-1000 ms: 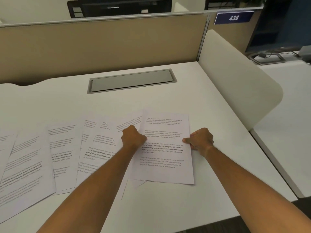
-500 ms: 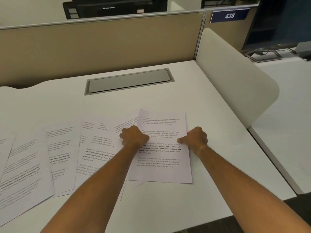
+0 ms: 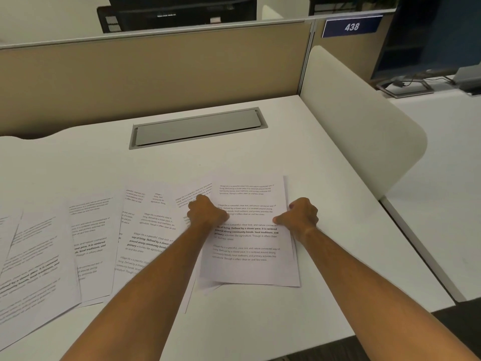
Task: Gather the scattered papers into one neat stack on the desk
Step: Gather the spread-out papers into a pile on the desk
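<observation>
Fingers (image 3: 194,204) of both hands curl around the side edges of a paper stack (image 3: 250,243), thumbs on top; other sheets (image 3: 91,243) lie scattered left on the desk (image 3: 260,321).

Two hands (image 3: 207,213); several overlapping papers (image 3: 250,230); one desk (image 3: 312,157).

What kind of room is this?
Probably an office cubicle: a white desk with beige divider panels, a blue sign reading 438, and a computer monitor at the next desk.
</observation>
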`<action>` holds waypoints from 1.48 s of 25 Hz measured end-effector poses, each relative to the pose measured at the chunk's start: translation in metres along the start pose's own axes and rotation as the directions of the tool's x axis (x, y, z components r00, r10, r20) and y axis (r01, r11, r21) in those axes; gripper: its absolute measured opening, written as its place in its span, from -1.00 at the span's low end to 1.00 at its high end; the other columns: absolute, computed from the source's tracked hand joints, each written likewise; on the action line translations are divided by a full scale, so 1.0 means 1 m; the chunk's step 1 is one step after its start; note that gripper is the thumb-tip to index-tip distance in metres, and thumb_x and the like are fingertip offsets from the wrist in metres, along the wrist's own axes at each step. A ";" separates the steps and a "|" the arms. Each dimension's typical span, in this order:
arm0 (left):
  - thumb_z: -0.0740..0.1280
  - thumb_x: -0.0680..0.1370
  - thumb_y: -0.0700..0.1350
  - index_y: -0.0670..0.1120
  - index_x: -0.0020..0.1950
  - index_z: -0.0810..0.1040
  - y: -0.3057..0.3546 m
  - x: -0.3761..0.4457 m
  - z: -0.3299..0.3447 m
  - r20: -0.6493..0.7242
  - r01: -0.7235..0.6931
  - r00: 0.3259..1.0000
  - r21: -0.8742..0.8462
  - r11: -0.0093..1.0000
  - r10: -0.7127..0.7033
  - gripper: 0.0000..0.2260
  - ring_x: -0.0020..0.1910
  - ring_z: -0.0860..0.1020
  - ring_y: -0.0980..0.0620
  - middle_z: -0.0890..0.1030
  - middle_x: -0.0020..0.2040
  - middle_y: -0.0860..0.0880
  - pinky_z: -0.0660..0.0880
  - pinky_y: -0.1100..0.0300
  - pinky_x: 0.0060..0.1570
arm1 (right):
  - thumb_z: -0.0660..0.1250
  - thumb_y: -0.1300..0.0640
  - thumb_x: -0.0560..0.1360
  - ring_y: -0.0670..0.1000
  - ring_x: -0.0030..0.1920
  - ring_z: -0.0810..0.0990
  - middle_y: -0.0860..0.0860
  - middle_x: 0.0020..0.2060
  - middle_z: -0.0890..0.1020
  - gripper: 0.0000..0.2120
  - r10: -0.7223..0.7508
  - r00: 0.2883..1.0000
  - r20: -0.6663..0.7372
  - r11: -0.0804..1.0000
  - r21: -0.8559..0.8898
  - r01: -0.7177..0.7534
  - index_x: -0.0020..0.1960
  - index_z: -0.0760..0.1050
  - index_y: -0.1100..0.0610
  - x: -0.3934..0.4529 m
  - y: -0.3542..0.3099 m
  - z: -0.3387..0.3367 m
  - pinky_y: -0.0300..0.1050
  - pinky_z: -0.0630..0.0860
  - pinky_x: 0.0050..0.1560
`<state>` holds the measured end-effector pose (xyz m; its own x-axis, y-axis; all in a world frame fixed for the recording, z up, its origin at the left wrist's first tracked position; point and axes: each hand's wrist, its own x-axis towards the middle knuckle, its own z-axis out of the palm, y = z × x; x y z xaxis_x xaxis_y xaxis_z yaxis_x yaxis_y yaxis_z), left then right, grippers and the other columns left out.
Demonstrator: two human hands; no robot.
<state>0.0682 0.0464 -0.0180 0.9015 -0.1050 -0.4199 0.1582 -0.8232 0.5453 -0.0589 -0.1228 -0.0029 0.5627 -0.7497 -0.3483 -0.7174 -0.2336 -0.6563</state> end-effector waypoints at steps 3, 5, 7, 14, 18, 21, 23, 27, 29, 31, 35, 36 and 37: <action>0.57 0.26 -0.11 -0.20 0.06 0.55 -0.005 0.002 -0.003 0.021 -0.015 1.000 -0.073 0.997 0.016 -0.56 -0.01 0.64 -0.13 0.64 0.00 -0.11 0.64 -0.03 0.00 | 0.61 0.28 0.27 0.14 -0.09 0.58 0.02 -0.30 0.47 -0.66 0.058 0.997 0.046 0.991 0.118 -0.063 -0.06 0.52 0.28 0.003 0.000 -0.007 0.05 0.61 0.07; 0.57 0.30 -0.13 -0.16 -0.12 0.57 -0.008 0.003 -0.006 0.021 -0.021 0.999 -0.136 0.990 0.024 -0.74 -0.10 0.65 -0.12 0.66 -0.07 -0.10 0.65 -0.04 -0.04 | 0.60 0.34 0.26 0.17 -0.10 0.63 0.03 -0.33 0.48 -0.71 0.084 0.994 0.065 0.978 0.187 -0.095 -0.18 0.50 0.27 0.006 0.002 -0.009 0.10 0.63 0.05; 0.53 0.34 -0.17 -0.12 -0.31 0.47 -0.012 0.005 -0.007 0.023 -0.005 1.000 -0.204 0.979 0.010 -0.77 -0.16 0.66 -0.13 0.68 -0.11 -0.15 0.66 -0.11 -0.07 | 0.60 0.37 0.24 0.16 -0.16 0.61 0.07 -0.30 0.53 -0.67 0.112 0.991 0.074 0.964 0.236 -0.126 -0.30 0.43 0.19 0.009 0.005 -0.010 0.08 0.64 0.01; 0.46 0.50 -0.25 -0.14 -0.23 0.49 -0.019 0.005 -0.028 0.172 0.029 0.984 -0.406 0.914 0.045 -0.82 -0.18 0.67 -0.11 0.68 -0.12 -0.15 0.66 0.03 -0.21 | 0.56 0.36 0.31 0.12 -0.22 0.59 0.16 -0.24 0.59 -0.71 0.122 0.981 0.154 0.908 0.381 -0.173 -0.30 0.44 0.20 0.025 0.017 -0.016 0.02 0.61 -0.05; 0.44 0.51 -0.29 -0.16 -0.20 0.51 -0.021 0.000 -0.038 0.197 0.037 0.977 -0.527 0.849 0.080 -0.85 -0.15 0.65 -0.09 0.68 -0.07 -0.16 0.59 0.11 -0.20 | 0.50 0.28 0.42 0.08 -0.14 0.69 0.13 -0.10 0.71 -0.83 0.035 0.950 0.311 0.852 0.488 -0.191 -0.05 0.56 0.28 0.032 0.016 -0.021 -0.07 0.63 -0.13; 0.47 0.48 -0.31 -0.17 -0.23 0.50 -0.021 -0.005 -0.040 0.190 0.064 0.980 -0.568 0.820 0.056 -0.82 -0.19 0.66 -0.08 0.68 -0.12 -0.16 0.61 0.11 -0.25 | 0.44 0.34 0.47 0.09 -0.16 0.70 0.18 -0.08 0.71 -0.90 -0.022 0.930 0.367 0.805 0.558 -0.201 -0.04 0.56 0.27 0.030 0.012 -0.027 -0.07 0.66 -0.19; 0.49 0.45 -0.31 -0.17 -0.24 0.50 -0.024 -0.009 -0.043 0.185 0.085 0.982 -0.589 0.804 0.032 -0.81 -0.23 0.67 -0.05 0.68 -0.16 -0.16 0.64 0.13 -0.28 | 0.43 0.38 0.46 0.06 -0.23 0.71 0.19 -0.10 0.70 -0.89 -0.034 0.928 0.371 0.803 0.563 -0.196 -0.04 0.55 0.30 0.030 0.010 -0.029 -0.12 0.66 -0.25; 0.48 0.47 -0.30 -0.24 -0.12 0.59 -0.026 -0.018 -0.053 0.180 0.124 0.983 -0.579 0.806 -0.022 -0.92 -0.25 0.69 -0.02 0.70 -0.11 -0.17 0.60 0.23 -0.42 | 0.44 0.41 0.44 -0.05 -0.38 0.69 0.14 -0.20 0.68 -0.89 -0.067 0.929 0.365 0.837 0.527 -0.147 -0.14 0.54 0.27 0.032 0.002 -0.032 -0.24 0.59 -0.41; 0.46 0.47 -0.33 -0.28 -0.04 0.60 -0.026 -0.024 -0.058 0.193 0.180 0.978 -0.581 0.794 -0.080 -0.90 -0.19 0.70 -0.06 0.71 -0.09 -0.18 0.64 0.19 -0.38 | 0.45 0.41 0.43 -0.04 -0.35 0.69 0.14 -0.19 0.69 -0.90 -0.094 0.925 0.368 0.860 0.498 -0.110 -0.14 0.56 0.28 0.033 -0.006 -0.033 -0.24 0.60 -0.39; 0.46 0.46 -0.35 -0.28 -0.03 0.60 -0.029 -0.030 -0.063 0.192 0.215 0.973 -0.581 0.785 -0.125 -0.88 -0.17 0.70 -0.08 0.71 -0.08 -0.19 0.67 0.14 -0.27 | 0.45 0.42 0.42 -0.02 -0.32 0.69 0.15 -0.19 0.68 -0.90 -0.130 0.922 0.364 0.874 0.481 -0.067 -0.16 0.57 0.29 0.035 -0.017 -0.034 -0.24 0.61 -0.38; 0.49 0.43 -0.34 -0.29 -0.04 0.60 -0.045 -0.036 -0.073 0.115 0.230 0.972 -0.610 0.758 -0.203 -0.85 -0.15 0.72 -0.10 0.72 -0.10 -0.19 0.68 0.05 -0.11 | 0.49 0.42 0.38 0.08 -0.24 0.68 0.16 -0.19 0.68 -0.84 -0.193 0.910 0.367 0.917 0.398 0.034 -0.24 0.54 0.27 0.040 -0.046 -0.021 -0.13 0.63 -0.27; 0.50 0.42 -0.34 -0.29 -0.04 0.61 -0.050 -0.035 -0.075 0.098 0.237 0.970 -0.615 0.752 -0.225 -0.84 -0.17 0.73 -0.10 0.72 -0.11 -0.20 0.67 0.04 -0.11 | 0.50 0.42 0.36 0.11 -0.22 0.69 0.17 -0.18 0.68 -0.84 -0.205 0.908 0.366 0.925 0.375 0.057 -0.25 0.54 0.26 0.042 -0.053 -0.014 -0.08 0.63 -0.22; 0.51 0.42 -0.33 -0.30 -0.04 0.61 -0.056 -0.034 -0.077 0.081 0.244 0.966 -0.613 0.752 -0.247 -0.83 -0.19 0.73 -0.10 0.72 -0.13 -0.20 0.68 0.04 -0.12 | 0.51 0.41 0.36 0.13 -0.20 0.69 0.18 -0.16 0.67 -0.83 -0.212 0.907 0.364 0.935 0.345 0.080 -0.25 0.54 0.25 0.043 -0.060 -0.006 -0.03 0.63 -0.17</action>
<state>0.0593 0.1387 0.0217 0.7986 0.0570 -0.5991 0.5857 -0.3026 0.7519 0.0056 -0.1441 0.0253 0.8118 -0.4054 -0.4203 -0.4841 -0.0646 -0.8726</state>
